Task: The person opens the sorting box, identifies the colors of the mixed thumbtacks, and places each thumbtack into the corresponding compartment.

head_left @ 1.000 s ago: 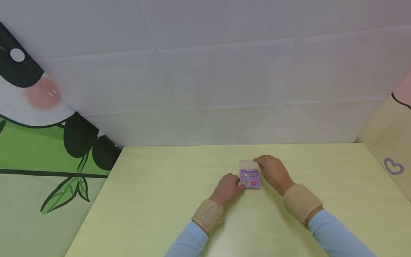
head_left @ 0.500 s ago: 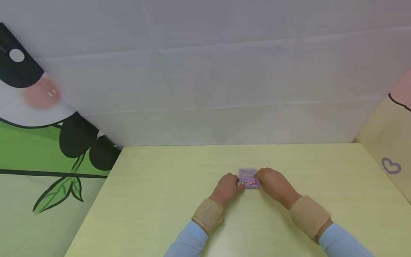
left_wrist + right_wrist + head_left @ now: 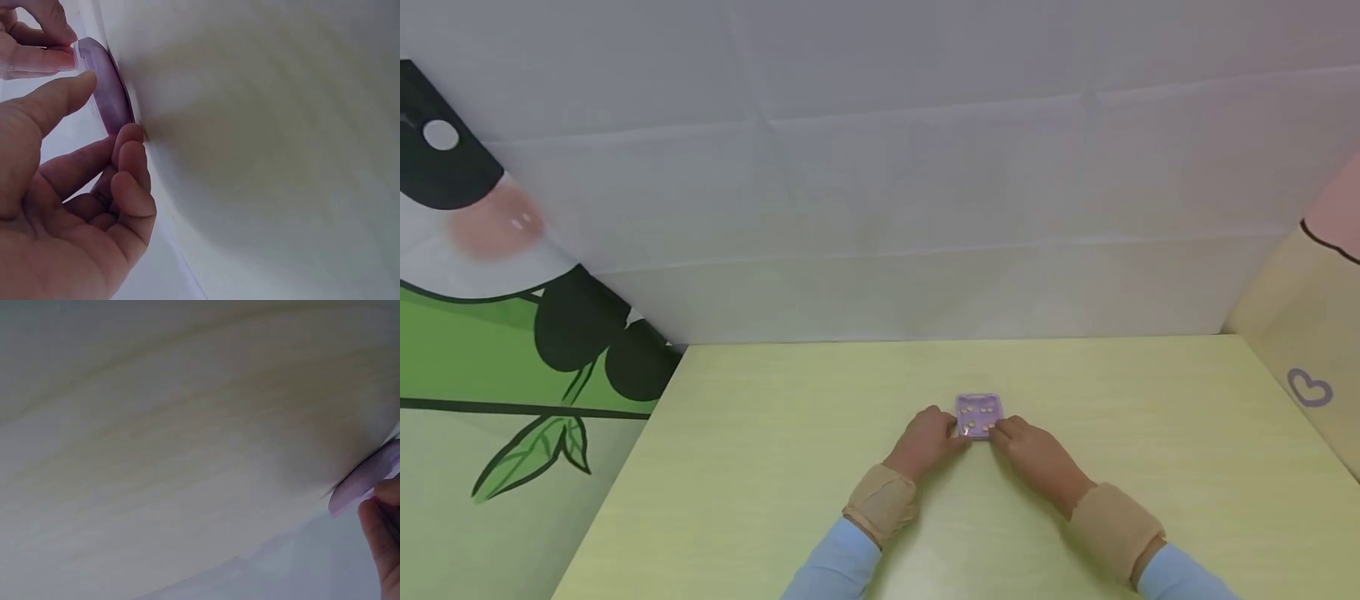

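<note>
A small purple plastic case (image 3: 978,407) lies flat on the table, its clear lid down. Several small round pieces, grouped in pairs, show through the lid. My left hand (image 3: 925,442) holds the case at its left side; in the left wrist view the thumb and index finger stand on either side of the purple edge (image 3: 111,94), the other fingers curled below. At the near right corner, my right hand (image 3: 1043,462) pinches the case with thumb and fingertips. Only the fingertips (image 3: 375,531) of that hand and one purple end show in the right wrist view.
The case stands on a pale yellow table (image 3: 760,467), nearer its back edge. Behind rises a grey-white sheet wall (image 3: 880,183). Printed panels flank the table, a green cartoon one (image 3: 475,350) at left and a cream one (image 3: 1315,350) with a heart at right.
The clear lid, upright behind the case a second ago, has swung down over it. My right hand came with it, moving toward me to the near right corner. The left hand has stayed nearly still.
</note>
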Demonstrator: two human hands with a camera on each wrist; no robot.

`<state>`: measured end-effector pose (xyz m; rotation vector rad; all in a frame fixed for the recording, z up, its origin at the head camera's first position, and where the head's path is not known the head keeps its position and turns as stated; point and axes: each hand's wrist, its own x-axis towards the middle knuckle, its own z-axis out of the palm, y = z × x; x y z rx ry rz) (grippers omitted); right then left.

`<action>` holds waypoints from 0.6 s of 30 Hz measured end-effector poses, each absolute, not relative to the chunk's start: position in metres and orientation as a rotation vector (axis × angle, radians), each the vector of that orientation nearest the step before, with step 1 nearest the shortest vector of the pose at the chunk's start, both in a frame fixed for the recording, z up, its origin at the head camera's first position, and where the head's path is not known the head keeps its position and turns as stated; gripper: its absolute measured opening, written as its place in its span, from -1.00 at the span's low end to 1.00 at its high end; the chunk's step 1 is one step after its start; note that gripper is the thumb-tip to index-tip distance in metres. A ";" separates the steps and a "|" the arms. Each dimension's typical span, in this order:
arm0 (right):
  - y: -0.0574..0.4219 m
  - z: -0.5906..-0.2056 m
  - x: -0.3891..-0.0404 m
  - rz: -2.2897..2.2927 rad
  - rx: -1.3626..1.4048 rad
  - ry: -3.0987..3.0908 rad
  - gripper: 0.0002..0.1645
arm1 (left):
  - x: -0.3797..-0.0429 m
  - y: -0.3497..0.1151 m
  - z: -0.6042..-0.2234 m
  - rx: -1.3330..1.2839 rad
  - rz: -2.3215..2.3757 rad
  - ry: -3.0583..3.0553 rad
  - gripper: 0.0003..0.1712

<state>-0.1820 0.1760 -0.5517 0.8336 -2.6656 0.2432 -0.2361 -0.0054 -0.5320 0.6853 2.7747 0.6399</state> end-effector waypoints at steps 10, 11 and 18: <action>0.180 -0.553 -0.181 0.432 0.631 -2.687 -0.73 | -0.235 -0.013 -0.534 0.704 0.627 2.843 -0.60; 0.182 -0.551 -0.181 0.481 0.567 -2.691 -0.71 | -0.234 -0.015 -0.532 0.699 0.626 2.871 -0.56; 0.210 -0.521 -0.184 0.709 0.186 -2.816 -0.14 | -0.236 -0.028 -0.507 0.686 0.448 3.222 -0.13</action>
